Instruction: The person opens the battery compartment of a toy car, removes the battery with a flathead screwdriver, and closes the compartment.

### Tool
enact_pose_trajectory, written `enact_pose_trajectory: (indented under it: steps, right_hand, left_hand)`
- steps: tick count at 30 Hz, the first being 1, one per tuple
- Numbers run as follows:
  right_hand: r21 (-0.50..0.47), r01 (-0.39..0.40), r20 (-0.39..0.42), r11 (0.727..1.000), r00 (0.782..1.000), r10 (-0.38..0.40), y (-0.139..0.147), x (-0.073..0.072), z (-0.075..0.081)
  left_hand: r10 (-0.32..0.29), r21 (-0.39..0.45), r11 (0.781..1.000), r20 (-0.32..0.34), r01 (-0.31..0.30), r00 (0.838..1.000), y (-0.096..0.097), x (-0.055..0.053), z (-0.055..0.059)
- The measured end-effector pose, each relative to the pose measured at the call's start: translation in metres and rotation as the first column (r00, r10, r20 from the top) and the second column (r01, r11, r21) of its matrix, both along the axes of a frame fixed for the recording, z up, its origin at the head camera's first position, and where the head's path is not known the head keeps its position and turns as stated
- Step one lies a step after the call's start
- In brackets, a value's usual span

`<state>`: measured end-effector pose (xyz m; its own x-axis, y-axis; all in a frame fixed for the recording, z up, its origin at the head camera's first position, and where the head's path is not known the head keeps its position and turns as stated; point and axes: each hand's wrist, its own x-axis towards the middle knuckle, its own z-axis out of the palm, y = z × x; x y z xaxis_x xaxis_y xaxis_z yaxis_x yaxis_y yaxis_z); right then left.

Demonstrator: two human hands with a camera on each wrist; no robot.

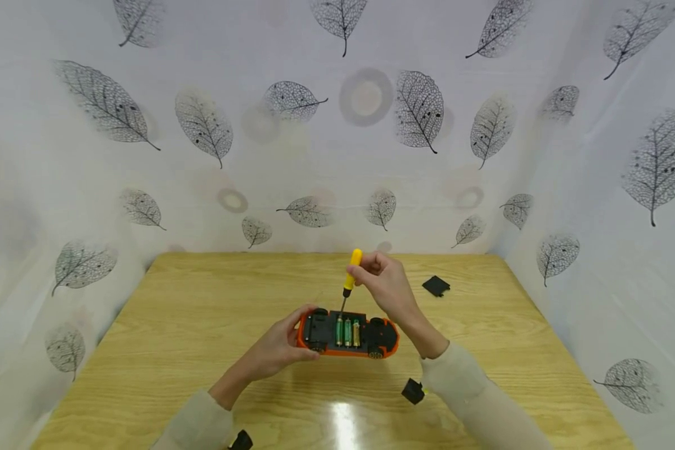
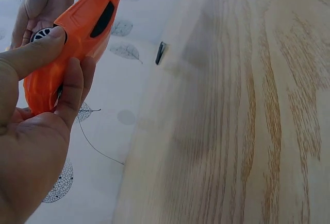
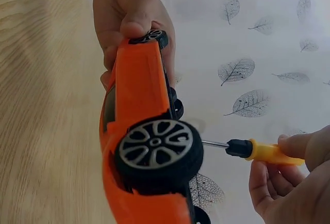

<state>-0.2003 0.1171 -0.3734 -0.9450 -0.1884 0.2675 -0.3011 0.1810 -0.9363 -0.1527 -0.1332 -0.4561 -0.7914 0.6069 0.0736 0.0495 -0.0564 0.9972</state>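
Observation:
An orange toy car (image 1: 381,336) is held upside down above the table, its black underside facing up. Several green and gold batteries (image 1: 347,332) lie side by side in its uncovered battery compartment. My left hand (image 1: 278,347) grips the car's left end, thumb by a wheel, fingers round the body (image 2: 77,33). My right hand (image 1: 387,284) pinches the yellow handle of a screwdriver (image 1: 352,269). The screwdriver's metal shaft slants down, its tip at the upper end of the leftmost battery. In the right wrist view, the wheel (image 3: 157,144) hides the tip.
A black battery cover (image 1: 436,286) lies on the wooden table (image 1: 202,312) at the back right. A leaf-patterned white curtain (image 1: 315,156) encloses the table at the back and sides. Small black devices (image 1: 413,391) show beside both wrists.

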Motion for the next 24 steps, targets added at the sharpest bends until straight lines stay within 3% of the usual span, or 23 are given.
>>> enact_pose_trajectory:
  steps: [12,18,24]
  right_hand:
    - [-0.093,-0.017,0.133,0.996,0.991,0.03,0.003,-0.027,-0.015]
    - [-0.135,0.013,0.163,0.991,0.987,0.009,0.004,-0.026,-0.011]
    - [-0.289,0.083,0.111,0.954,0.992,-0.052,0.013,-0.016,-0.001]
  left_hand:
    - [-0.006,-0.059,0.998,-0.037,0.004,0.999,0.001,0.002,-0.001]
    - [0.0,-0.053,0.999,-0.02,-0.001,1.0,0.001,0.001,0.001]
    - [0.013,-0.014,1.0,0.018,-0.013,1.0,0.001,-0.001,0.003]
